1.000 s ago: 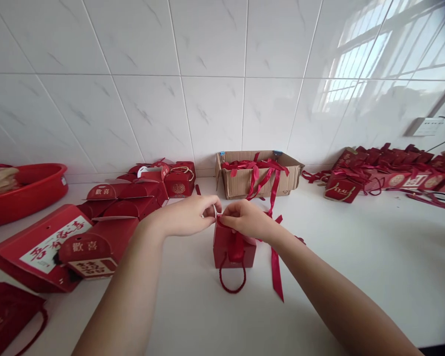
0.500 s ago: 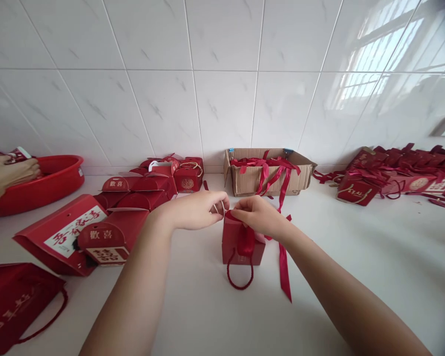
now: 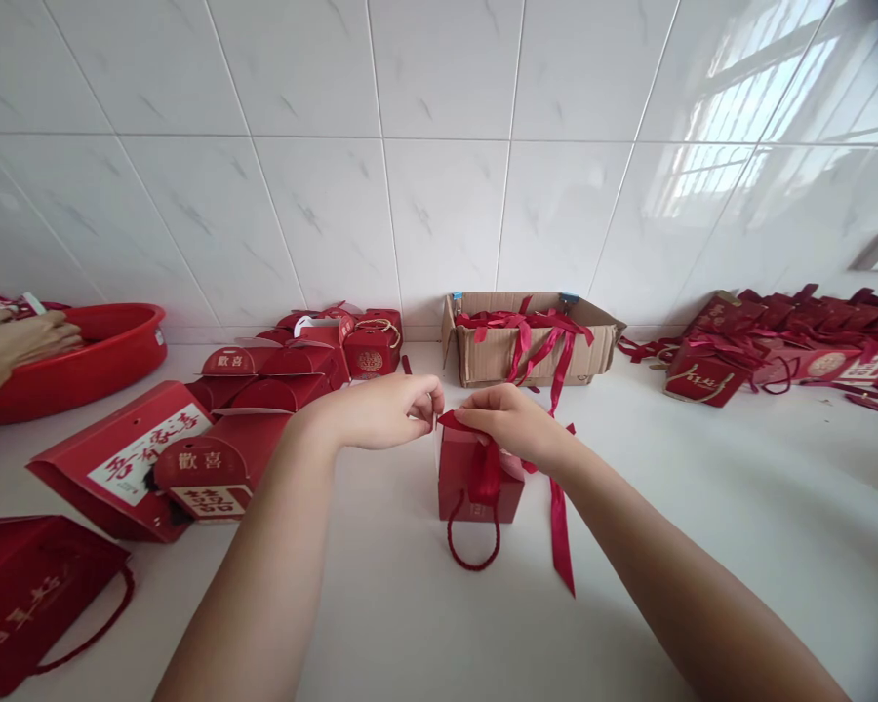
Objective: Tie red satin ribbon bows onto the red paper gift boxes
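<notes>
Right hand [image 3: 510, 421]: pinching the top of a red gift box [image 3: 455, 471]
Left hand [image 3: 399, 409]: curled beside it, cannot tell if pinching

Soft daylight lies evenly, glare whitens the upper-right wall tiles [image 3: 732, 112], and the edges look stretched

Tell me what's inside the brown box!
Red ribbons lie inside the brown box, some hanging over its front wall. Its bottom is hidden, so I can't tell what's under the ribbons.
</notes>
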Motion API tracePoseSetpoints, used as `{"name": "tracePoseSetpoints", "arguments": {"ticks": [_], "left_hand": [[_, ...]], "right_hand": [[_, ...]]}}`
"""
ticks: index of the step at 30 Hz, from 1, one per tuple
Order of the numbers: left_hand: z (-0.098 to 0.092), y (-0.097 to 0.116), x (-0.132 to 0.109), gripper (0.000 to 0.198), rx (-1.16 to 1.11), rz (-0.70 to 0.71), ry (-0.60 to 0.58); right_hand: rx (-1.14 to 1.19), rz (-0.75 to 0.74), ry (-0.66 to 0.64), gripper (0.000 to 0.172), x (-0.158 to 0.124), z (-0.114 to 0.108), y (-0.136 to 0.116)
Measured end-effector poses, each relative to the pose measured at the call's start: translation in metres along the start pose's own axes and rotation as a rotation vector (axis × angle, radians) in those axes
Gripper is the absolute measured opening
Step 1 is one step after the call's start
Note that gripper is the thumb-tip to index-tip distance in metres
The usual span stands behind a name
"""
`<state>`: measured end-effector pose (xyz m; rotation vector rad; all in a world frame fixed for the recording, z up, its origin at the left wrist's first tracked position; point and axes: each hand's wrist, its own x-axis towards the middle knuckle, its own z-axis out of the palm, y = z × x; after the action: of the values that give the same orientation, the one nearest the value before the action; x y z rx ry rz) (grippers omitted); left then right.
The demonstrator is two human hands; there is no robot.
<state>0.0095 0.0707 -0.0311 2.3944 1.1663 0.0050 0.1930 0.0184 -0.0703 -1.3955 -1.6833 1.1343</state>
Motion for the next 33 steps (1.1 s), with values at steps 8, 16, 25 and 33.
{"name": "tracePoseSetpoints", "arguments": {"ticks": [8, 16, 25, 33], "left_hand": [[0.000, -0.004, 0.001, 0.024, -0.018, 0.018, -0.010], [0.000, 0.000, 0.001, 0.026, 0.007, 0.030, -0.010], [0.003, 0.004, 0.005, 0.024, -0.015, 0.049, 0.024], [-0.002, 0.007, -0.001, 0.019, -0.051, 0.066, 0.197]], "right_hand": [[-0.063, 0.003, 0.034, 0.027, 0.005, 0.005, 0.005], [-0.120, -0.063, 0.041, 0.027, 0.008, 0.010, 0.010], [-0.245, -0.166, 0.076, 0.023, 0.007, 0.014, 0.013], [-0.237, -0.168, 0.156, 0.024, -0.005, -0.008, -0.001]]}}
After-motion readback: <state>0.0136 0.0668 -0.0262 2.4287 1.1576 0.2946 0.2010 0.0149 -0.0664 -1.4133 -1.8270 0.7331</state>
